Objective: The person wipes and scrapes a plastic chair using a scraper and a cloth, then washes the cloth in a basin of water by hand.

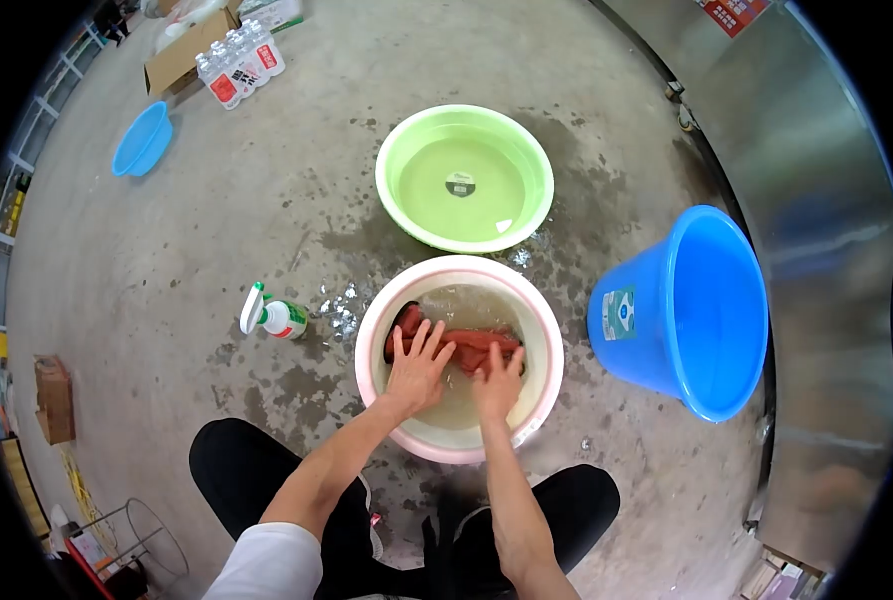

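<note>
A wet reddish-brown cloth or garment (471, 338) with dark parts lies bunched in murky water inside a white basin with a pink rim (368, 350). My left hand (419, 372) rests on the left part of the cloth, palm down and fingers spread. On its right part is my right hand (497, 385), fingers apart and touching the fabric. Whether the fingertips pinch any of the fabric is hard to see. Just beyond the basin stands a green basin (390, 190) holding clear water, with a label on its bottom.
A spray bottle (282, 318) stands left of the pink-rimmed basin. To the right is a large blue bucket (638, 318), near a metal panel (826, 300). Farther off are a small blue basin (143, 140), packed water bottles (241, 65) and a cardboard box (54, 400). The concrete floor has wet patches.
</note>
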Available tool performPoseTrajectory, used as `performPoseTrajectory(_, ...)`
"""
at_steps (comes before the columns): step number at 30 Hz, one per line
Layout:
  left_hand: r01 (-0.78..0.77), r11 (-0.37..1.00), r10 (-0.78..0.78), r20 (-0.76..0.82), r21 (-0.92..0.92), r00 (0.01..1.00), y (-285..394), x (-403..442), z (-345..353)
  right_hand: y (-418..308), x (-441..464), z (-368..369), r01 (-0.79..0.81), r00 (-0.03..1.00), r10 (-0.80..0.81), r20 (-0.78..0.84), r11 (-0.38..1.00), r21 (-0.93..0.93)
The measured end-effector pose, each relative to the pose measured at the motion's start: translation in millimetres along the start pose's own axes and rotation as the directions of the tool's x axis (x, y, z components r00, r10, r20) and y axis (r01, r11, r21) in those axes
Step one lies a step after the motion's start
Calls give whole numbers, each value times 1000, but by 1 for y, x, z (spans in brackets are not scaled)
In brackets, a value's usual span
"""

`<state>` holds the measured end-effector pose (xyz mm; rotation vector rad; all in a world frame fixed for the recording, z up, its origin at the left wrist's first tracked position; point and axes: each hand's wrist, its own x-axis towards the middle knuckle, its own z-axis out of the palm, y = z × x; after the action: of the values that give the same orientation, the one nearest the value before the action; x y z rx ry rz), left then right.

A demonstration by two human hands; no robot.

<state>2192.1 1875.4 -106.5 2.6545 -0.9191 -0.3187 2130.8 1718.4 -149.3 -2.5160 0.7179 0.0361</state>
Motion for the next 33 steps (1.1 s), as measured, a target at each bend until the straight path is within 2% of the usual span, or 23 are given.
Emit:
performPoseTrajectory(1,-6,999,6,-13,39,1000,2,2,5,0,-5,5,-1,1000,1,0,1000,-4)
performPoseTrajectory(3,-7,997,9,-25,75,1000,3,5,19,1,-18,15,-19,977,36,210,996,-86)
performPoseTrajectory(4,53,994,-58,50,100,997,0,7,28,3,-23,20,-21,949,59,310,992,-125)
performPoseTrajectory(5,110,985,-126,121,130,985,-4,10,36,5,-22,25,-77,930,125,345,986,-149)
performPoseTrajectory(8,119,961,-153,121,248,981,-8,16,61,10,-15,20,-152,915,170,367,985,-76)
performPoseTrajectory(10,161,958,-225,279,237,934,-14,26,74,45,-9,42,-223,953,145,266,930,291)
performPoseTrajectory(12,190,971,-237,488,145,840,-10,33,57,75,-1,65,-410,908,363,209,671,618)
performPoseTrajectory(14,100,970,-2,403,-221,915,-13,29,45,104,5,84,-433,851,498,169,481,763)
performPoseTrajectory(15,-176,924,168,-53,-340,984,-11,18,34,86,14,73,-522,789,538,298,331,786)
performPoseTrajectory(16,-335,793,265,-206,-509,942,-7,22,27,72,15,56,-553,747,446,492,6,833)
performPoseTrajectory(17,-384,738,302,-238,-555,923,0,27,14,41,9,13,-754,598,425,680,10,656)
performPoseTrajectory(18,-432,676,340,-268,-597,901,9,28,-4,31,5,2,-735,658,277,701,34,677)
performPoseTrajectory(19,-438,691,337,-280,-575,899,16,27,-34,9,4,-22,-746,659,241,713,84,661)
performPoseTrajectory(20,-79,581,236,74,-810,969,27,24,-68,-10,5,-40,-752,658,212,723,132,646)
performPoseTrajectory(21,116,496,221,254,-861,942,30,25,-81,29,8,-4,-699,706,29,708,-132,702)
performPoseTrajectory(22,318,414,199,425,-853,883,33,26,-92,43,8,10,-694,713,14,701,-129,708)
performPoseTrajectory(23,293,305,159,352,-906,922,34,25,-88,38,8,8,-651,759,-72,647,-54,757)
performPoseTrajectory(25,153,127,44,160,-980,986,33,33,-48,21,18,-7,-656,755,-202,624,-214,724)
performPoseTrajectory(26,137,135,43,144,-981,989,37,35,-54,8,16,-21,-650,759,-214,614,-209,731)
performPoseTrajectory(28,281,-4,-179,277,-960,944,49,36,-68,-16,12,-47,-648,757,-161,633,-311,696)
performPoseTrajectory(30,211,-33,-171,213,-977,962,52,50,-50,-38,7,-65,-651,750,-151,643,-334,681)
performPoseTrajectory(32,160,164,-403,82,-973,912,63,50,-59,-66,-10,-92,-552,830,-194,523,-419,720)
performPoseTrajectory(33,167,336,-461,-7,-927,887,69,46,-68,-80,-18,-109,-552,833,-226,505,-398,733)
